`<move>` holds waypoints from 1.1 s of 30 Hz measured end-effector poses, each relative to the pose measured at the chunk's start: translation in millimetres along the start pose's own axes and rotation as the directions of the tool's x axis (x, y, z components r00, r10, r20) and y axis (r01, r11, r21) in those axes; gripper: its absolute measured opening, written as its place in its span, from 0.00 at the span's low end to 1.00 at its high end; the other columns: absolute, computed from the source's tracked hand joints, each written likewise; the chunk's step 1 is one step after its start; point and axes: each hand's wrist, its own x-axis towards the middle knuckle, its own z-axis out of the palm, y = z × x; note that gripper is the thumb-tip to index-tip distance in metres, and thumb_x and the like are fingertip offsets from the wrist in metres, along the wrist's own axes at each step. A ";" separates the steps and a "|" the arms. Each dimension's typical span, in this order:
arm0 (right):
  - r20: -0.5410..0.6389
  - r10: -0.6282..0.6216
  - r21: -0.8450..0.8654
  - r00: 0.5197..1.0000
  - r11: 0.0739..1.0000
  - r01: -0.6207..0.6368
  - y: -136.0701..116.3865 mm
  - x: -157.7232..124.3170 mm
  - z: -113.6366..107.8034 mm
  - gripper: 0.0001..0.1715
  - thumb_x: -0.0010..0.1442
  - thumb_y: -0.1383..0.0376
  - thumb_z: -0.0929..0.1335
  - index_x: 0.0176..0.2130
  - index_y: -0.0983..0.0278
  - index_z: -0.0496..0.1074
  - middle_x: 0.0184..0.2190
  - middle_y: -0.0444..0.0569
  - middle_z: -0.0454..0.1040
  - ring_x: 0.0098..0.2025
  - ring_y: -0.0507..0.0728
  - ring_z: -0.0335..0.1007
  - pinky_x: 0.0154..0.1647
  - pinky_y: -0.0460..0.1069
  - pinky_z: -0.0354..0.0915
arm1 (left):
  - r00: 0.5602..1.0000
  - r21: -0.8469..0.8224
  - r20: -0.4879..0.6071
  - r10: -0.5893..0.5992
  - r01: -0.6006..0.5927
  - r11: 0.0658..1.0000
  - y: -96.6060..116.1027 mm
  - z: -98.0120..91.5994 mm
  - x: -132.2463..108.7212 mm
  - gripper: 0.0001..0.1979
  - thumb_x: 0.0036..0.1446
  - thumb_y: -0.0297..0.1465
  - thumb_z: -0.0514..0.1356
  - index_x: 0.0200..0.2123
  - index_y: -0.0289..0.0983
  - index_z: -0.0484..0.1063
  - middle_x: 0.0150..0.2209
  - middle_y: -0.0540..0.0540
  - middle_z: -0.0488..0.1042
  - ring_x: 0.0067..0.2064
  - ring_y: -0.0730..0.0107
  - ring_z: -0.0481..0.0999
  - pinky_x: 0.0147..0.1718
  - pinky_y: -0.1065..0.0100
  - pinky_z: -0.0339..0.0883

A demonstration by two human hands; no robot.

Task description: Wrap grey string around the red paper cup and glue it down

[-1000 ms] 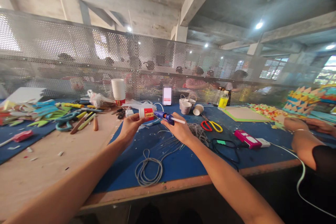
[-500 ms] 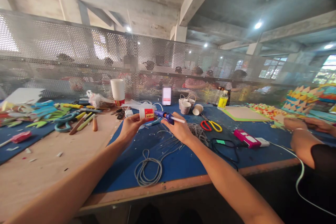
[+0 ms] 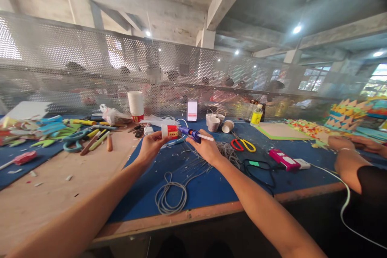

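My left hand [image 3: 152, 146] is closed around a red and white paper cup [image 3: 171, 131], tipped on its side above the table. In my right hand [image 3: 204, 145] is a blue glue gun [image 3: 190, 132], with a whitish glue stick [image 3: 206, 136] jutting from its back end. The gun's front points left at the cup's base; whether they touch I cannot tell. Beneath my hands lies a tangle of grey cord [image 3: 226, 154], and nearer the table's front edge a loose coil of the same cord [image 3: 171, 197].
Red and yellow scissors [image 3: 243, 145], cord-wrapped cups [image 3: 213, 122] and a magenta box [image 3: 284, 159] lie to the right. Stacked paper cups [image 3: 136, 105] and a propped phone [image 3: 192, 111] stand behind. Tools and blue-handled scissors [image 3: 74, 140] are left. Another person's hands [image 3: 341, 145] work far right.
The cup and glue gun have shifted very slightly to the right. Both hands keep their grip, and the things on the table stay where they were.
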 end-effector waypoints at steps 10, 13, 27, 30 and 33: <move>0.031 0.133 0.286 0.991 0.949 -0.136 -4.7 2.7 -3.9 0.19 0.65 0.49 0.69 0.38 0.62 0.76 0.32 0.48 0.80 0.34 0.58 0.76 0.38 0.48 0.68 | 0.998 0.106 0.055 0.042 -0.048 0.993 -15.1 -3.8 6.5 0.20 0.45 0.44 0.72 0.37 0.36 0.83 0.35 0.45 0.83 0.39 0.57 0.78 0.39 0.66 0.69; 0.001 0.160 0.301 0.987 0.941 -0.153 -5.9 3.4 -5.3 0.21 0.64 0.47 0.68 0.38 0.62 0.76 0.32 0.48 0.80 0.34 0.58 0.76 0.39 0.49 0.68 | 0.997 0.107 0.069 0.045 -0.052 0.993 -21.9 -4.8 8.4 0.19 0.47 0.43 0.71 0.38 0.36 0.83 0.36 0.44 0.84 0.40 0.58 0.78 0.38 0.66 0.68; 0.024 0.345 -0.118 0.938 0.933 -0.340 2.1 7.3 -28.4 0.17 0.65 0.61 0.67 0.53 0.63 0.66 0.45 0.54 0.79 0.47 0.62 0.77 0.45 0.50 0.67 | 1.000 0.101 -0.015 0.009 -0.008 0.995 -7.4 -3.6 4.3 0.21 0.41 0.42 0.72 0.36 0.33 0.83 0.30 0.44 0.84 0.34 0.59 0.79 0.34 0.67 0.68; 0.058 0.375 -0.226 0.925 0.908 -0.354 17.5 -1.5 -38.5 0.19 0.66 0.60 0.66 0.54 0.64 0.65 0.46 0.56 0.79 0.49 0.63 0.77 0.46 0.50 0.67 | 1.000 0.117 -0.014 0.022 -0.020 0.993 -4.3 -2.6 2.5 0.21 0.41 0.42 0.72 0.35 0.33 0.83 0.29 0.44 0.83 0.33 0.59 0.79 0.34 0.67 0.68; 0.092 0.453 -0.353 0.887 0.847 -0.396 41.6 -12.5 -55.8 0.22 0.64 0.62 0.67 0.55 0.66 0.64 0.48 0.59 0.78 0.51 0.64 0.75 0.48 0.51 0.66 | 1.000 0.125 -0.013 0.020 -0.018 0.992 -4.7 -2.5 2.6 0.21 0.40 0.42 0.73 0.34 0.33 0.84 0.29 0.44 0.83 0.32 0.59 0.78 0.33 0.66 0.68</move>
